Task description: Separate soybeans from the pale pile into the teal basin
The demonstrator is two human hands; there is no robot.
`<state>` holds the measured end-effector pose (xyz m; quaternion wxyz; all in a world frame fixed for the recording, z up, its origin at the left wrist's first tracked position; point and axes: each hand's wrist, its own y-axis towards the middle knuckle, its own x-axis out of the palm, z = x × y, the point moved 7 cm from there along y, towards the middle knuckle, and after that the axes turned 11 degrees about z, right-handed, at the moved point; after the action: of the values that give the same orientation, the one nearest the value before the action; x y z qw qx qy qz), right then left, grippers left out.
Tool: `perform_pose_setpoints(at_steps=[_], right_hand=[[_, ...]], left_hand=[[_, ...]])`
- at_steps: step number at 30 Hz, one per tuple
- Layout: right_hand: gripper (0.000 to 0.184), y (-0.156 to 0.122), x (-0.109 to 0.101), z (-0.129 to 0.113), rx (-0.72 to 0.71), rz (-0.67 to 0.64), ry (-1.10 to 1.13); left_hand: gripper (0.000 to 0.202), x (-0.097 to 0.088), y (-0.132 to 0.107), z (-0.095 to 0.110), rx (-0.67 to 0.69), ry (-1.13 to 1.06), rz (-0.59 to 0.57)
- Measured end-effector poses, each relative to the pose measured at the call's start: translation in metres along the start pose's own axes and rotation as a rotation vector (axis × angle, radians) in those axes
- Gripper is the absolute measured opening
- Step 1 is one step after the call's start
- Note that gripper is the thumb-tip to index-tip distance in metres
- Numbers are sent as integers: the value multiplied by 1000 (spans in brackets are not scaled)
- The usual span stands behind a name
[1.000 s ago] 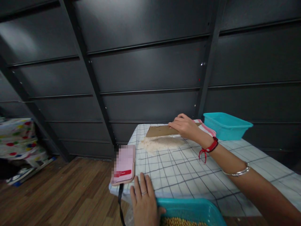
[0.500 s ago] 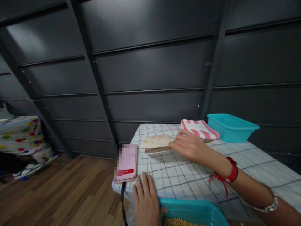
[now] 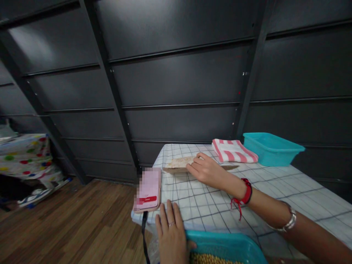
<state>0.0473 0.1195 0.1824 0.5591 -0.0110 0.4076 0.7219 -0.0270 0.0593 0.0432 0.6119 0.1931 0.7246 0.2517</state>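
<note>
My right hand [image 3: 207, 170] is closed on the near edge of a flat, pale, speckled piece with a brown edge [image 3: 176, 165]. This piece is tilted a little over the checked tablecloth, and its pointed right end shows beyond my wrist; what it is made of I cannot tell. Lower down, my left hand [image 3: 172, 233] lies with fingers stretched out at the table's front edge. Its thumb rests over the left rim of a turquoise basin [image 3: 225, 237]. Inside that basin are yellow beans [image 3: 211, 259], partly cut off by the frame.
A folded pink-and-white striped towel [image 3: 235, 151] lies at the back, beside a second turquoise basin [image 3: 273, 150]. On the table's left corner is a pink phone [image 3: 150, 187] with a black strap [image 3: 144, 234]. Dark wall panels [image 3: 178, 84] stand behind the white checked tablecloth [image 3: 217, 211].
My right hand has moved left with the flat piece, which now sits clear of the towel and is tilted more edge-on. My left hand stays at the basin.
</note>
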Motion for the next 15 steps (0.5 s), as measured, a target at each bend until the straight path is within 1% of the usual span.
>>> perform_pose_setpoints(at_steps=[3, 8, 15], right_hand=[[19, 6, 7, 13, 18, -83, 15], [14, 12, 13, 25, 27, -136, 25], [13, 16, 23, 42, 58, -200, 16]], left_hand=[[80, 1, -1, 0, 7, -8, 4], [80, 2, -1, -1, 8, -12, 0], [78, 1, -1, -1, -1, -6, -10]])
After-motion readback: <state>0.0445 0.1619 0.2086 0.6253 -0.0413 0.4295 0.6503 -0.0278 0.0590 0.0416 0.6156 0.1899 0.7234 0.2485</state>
